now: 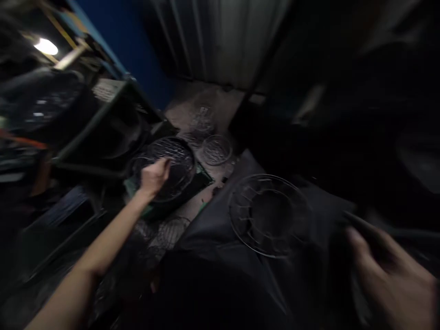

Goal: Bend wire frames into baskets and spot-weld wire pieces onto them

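My left hand is closed, fingers curled together, over a round dark container with thin shiny wire pieces inside. What its fingers hold, if anything, does not show. To the right, a round wire frame with an outer ring, short spokes and an inner ring lies on dark cloth over my lap. My right hand, blurred, is at the lower right beside that cloth. Its fingers are bent around something dark and narrow that I cannot make out.
More round wire pieces lie on the floor ahead, near a corrugated wall. A dark green metal frame and a large dark tub stand at left. A blue panel rises behind. The right side is very dark.
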A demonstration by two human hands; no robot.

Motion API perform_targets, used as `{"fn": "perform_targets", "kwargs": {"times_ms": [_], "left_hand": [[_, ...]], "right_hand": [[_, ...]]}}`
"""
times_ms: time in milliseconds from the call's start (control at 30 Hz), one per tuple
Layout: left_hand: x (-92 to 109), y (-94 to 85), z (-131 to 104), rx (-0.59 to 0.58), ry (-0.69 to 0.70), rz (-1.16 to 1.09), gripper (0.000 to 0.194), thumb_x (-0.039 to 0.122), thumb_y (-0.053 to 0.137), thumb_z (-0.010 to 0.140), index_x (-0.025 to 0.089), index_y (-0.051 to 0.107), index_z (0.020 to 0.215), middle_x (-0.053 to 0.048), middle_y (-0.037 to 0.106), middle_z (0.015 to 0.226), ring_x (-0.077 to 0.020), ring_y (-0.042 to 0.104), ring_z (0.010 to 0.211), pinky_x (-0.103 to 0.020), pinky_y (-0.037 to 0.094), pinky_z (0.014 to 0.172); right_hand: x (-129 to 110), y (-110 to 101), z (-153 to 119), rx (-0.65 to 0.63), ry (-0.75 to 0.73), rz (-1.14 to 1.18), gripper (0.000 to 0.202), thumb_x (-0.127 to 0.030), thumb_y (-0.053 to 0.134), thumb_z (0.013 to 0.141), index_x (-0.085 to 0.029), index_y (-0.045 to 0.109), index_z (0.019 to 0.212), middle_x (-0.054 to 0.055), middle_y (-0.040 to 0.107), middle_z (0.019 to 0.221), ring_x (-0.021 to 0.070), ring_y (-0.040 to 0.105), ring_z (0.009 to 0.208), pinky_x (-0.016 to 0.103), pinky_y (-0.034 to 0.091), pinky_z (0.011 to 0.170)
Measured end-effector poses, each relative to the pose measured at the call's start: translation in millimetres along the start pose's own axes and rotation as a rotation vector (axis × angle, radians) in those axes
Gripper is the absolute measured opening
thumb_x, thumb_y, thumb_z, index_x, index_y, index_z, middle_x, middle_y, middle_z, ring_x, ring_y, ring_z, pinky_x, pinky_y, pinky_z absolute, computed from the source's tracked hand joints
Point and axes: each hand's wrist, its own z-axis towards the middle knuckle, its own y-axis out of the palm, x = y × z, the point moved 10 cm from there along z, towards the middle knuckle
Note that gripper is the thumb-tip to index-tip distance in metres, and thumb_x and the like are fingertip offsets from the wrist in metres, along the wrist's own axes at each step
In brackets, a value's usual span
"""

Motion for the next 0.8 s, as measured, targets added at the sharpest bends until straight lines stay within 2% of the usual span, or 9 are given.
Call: {"fn": "perform_targets", "kwargs": {"times_ms": [67, 133, 200, 267, 333, 400, 500, 600, 800], "left_hand": [[48.6, 1.8, 7.1, 0.022, 0.091, 0.005, 0.013, 0.026, 0.068, 0.076, 0.021, 0.065, 0.087, 0.001, 0.057, 0.071, -0.0132, 0.048, 0.062, -0.025, 0.036, 0.063], [108.6, 4.4, 1.7, 0.165, 0.304, 0.117, 0.014, 0.03, 0.062, 0.083, 0.02, 0.065, 0.092, 0.0, 0.062, 0.082, -0.0128, 0.053, 0.07, -0.026, 0.04, 0.069], [141.9, 38.7, -9.6, 0.088, 0.341, -0.022, 0.015, 0.032, 0.057, 0.087, 0.019, 0.063, 0.091, 0.001, 0.063, 0.081, -0.011, 0.055, 0.07, -0.024, 0.043, 0.067], [154.5, 94.9, -24.4, -0.09, 0.305, -0.157, 0.016, 0.033, 0.056, 0.088, 0.019, 0.062, 0.089, 0.001, 0.063, 0.078, -0.0097, 0.057, 0.067, -0.021, 0.044, 0.063], [157.6, 156.6, -41.1, -0.283, 0.335, -0.166, 0.014, 0.032, 0.057, 0.087, 0.019, 0.062, 0.089, 0.002, 0.065, 0.078, -0.0096, 0.058, 0.066, -0.02, 0.044, 0.062], [148.2, 209.5, -53.0, -0.461, 0.347, -0.14, 0.013, 0.029, 0.055, 0.088, 0.019, 0.063, 0.087, 0.001, 0.067, 0.076, -0.0102, 0.06, 0.064, -0.02, 0.044, 0.062], [129.4, 256.7, -59.1, -0.623, 0.36, -0.047, 0.013, 0.027, 0.055, 0.088, 0.019, 0.065, 0.087, 0.0, 0.068, 0.076, -0.0133, 0.063, 0.067, -0.022, 0.045, 0.065], [122.8, 271.1, -58.8, -0.671, 0.421, 0.03, 0.014, 0.026, 0.054, 0.088, 0.019, 0.065, 0.09, -0.004, 0.069, 0.084, -0.0174, 0.065, 0.077, -0.025, 0.046, 0.073], [121.2, 274.7, -62.7, -0.717, 0.429, -0.01, 0.018, 0.027, 0.052, 0.089, 0.018, 0.066, 0.097, -0.005, 0.068, 0.093, -0.0172, 0.064, 0.085, -0.026, 0.047, 0.08]], "right_hand": [[-4.3, -11.0, -2.2, 0.07, 0.041, 0.061, 0.033, -0.047, 0.055, 0.083, -0.032, 0.066, 0.11, 0.007, 0.069, 0.102, 0.0277, 0.065, 0.095, 0.044, 0.052, 0.082], [-20.4, -13.0, -0.7, 0.102, -0.014, 0.151, 0.038, -0.046, 0.056, 0.084, -0.028, 0.063, 0.116, 0.007, 0.066, 0.112, 0.0264, 0.063, 0.099, 0.044, 0.05, 0.089], [-36.1, -8.0, -2.4, 0.08, -0.073, 0.213, 0.05, -0.046, 0.055, 0.084, -0.029, 0.05, 0.132, 0.008, 0.058, 0.126, 0.0259, 0.06, 0.106, 0.043, 0.049, 0.091], [-39.5, 5.5, -7.1, 0.001, -0.061, 0.302, 0.061, -0.047, 0.05, 0.087, -0.031, 0.033, 0.143, 0.009, 0.052, 0.132, 0.0256, 0.061, 0.106, 0.043, 0.052, 0.086], [-26.7, 17.0, -11.0, -0.003, 0.022, 0.349, 0.058, -0.046, 0.045, 0.089, -0.029, 0.031, 0.143, 0.01, 0.056, 0.127, 0.0249, 0.062, 0.102, 0.043, 0.053, 0.082], [-5.7, 22.8, -11.2, 0.092, 0.105, 0.291, 0.048, -0.044, 0.045, 0.09, -0.025, 0.047, 0.133, 0.011, 0.061, 0.12, 0.0246, 0.062, 0.102, 0.043, 0.051, 0.086], [15.5, 33.2, -3.9, 0.187, 0.112, 0.074, 0.035, -0.037, 0.045, 0.089, -0.02, 0.063, 0.114, 0.011, 0.065, 0.11, 0.0249, 0.06, 0.103, 0.044, 0.046, 0.093], [23.6, 42.5, 4.7, 0.195, 0.075, -0.101, 0.035, -0.032, 0.041, 0.088, -0.018, 0.066, 0.108, 0.012, 0.066, 0.097, 0.0246, 0.062, 0.089, 0.042, 0.048, 0.085], [30.1, 43.8, 6.0, 0.196, 0.081, -0.186, 0.036, -0.03, 0.038, 0.088, -0.018, 0.066, 0.107, 0.01, 0.06, 0.088, 0.0228, 0.06, 0.079, 0.037, 0.049, 0.076]]}}
